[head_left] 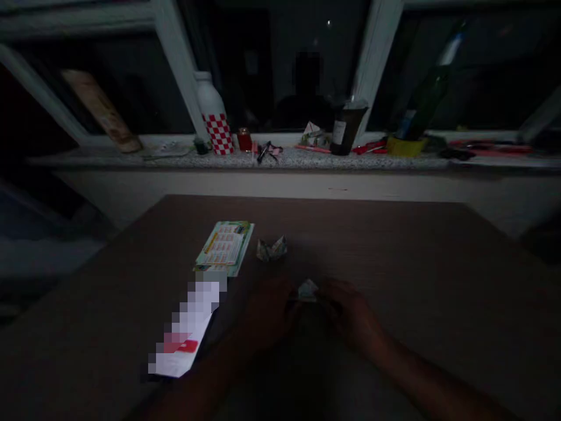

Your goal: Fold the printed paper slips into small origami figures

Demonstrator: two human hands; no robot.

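Note:
In the dim head view, a small piece of folded paper (308,289) is held low over the brown table, with a pointed top facing away from me. My left hand (272,304) grips its left side, and the fingers of my right hand (348,307) are closed at its right side. Darkness hides much of both hands. Just beyond my left hand stands another folded paper shape (272,248) with two raised points, touched by neither hand.
Printed sheets (223,245) lie left of the hands. Nearer me is a phone with a lit, partly blurred screen (193,327). On the windowsill (280,161) stand a red-checked white bottle (219,126), a dark cup (346,131), a green bottle (427,99) and small clutter.

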